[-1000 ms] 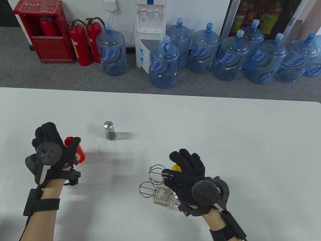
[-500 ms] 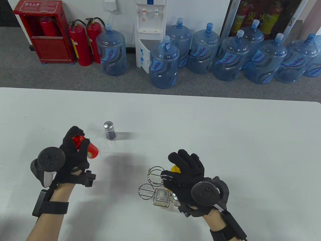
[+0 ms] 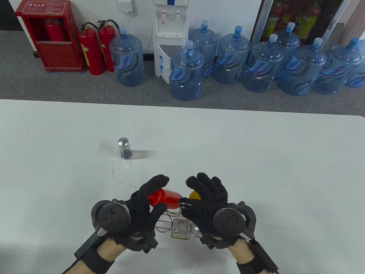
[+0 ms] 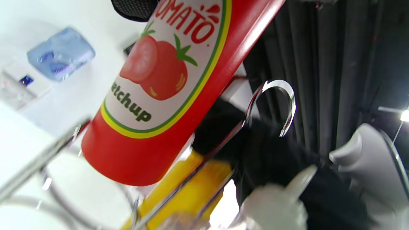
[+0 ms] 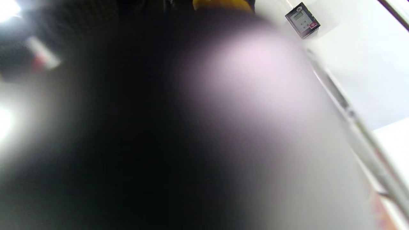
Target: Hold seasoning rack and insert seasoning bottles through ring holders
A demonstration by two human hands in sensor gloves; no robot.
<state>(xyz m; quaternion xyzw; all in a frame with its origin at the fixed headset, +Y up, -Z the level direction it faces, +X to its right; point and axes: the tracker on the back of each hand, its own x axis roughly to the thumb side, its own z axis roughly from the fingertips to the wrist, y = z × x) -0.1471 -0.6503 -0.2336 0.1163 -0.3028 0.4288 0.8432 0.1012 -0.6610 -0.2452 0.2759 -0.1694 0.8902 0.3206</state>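
Observation:
My left hand (image 3: 148, 199) holds a red ketchup bottle (image 3: 165, 198), tilted, right above the wire seasoning rack (image 3: 164, 225) near the table's front edge. The left wrist view shows the bottle (image 4: 166, 86) with its base just over a ring of the rack (image 4: 271, 102). My right hand (image 3: 205, 199) grips the rack's top handle. A yellow bottle (image 3: 194, 194) and a clear glass bottle (image 3: 181, 227) sit in the rack. A metal-capped shaker (image 3: 124, 148) stands alone farther back. The right wrist view is dark and blurred, with a yellow bottle bit (image 5: 220, 3) at the top.
The white table (image 3: 256, 159) stretches wide to the right and back. Beyond its far edge stand water jugs (image 3: 186, 71), a dispenser and fire extinguishers (image 3: 91, 50) on the floor.
My left hand has lifted the ketchup bottle from the table's left side and carried it right, to just above the rack. My right hand stays on the rack's handle.

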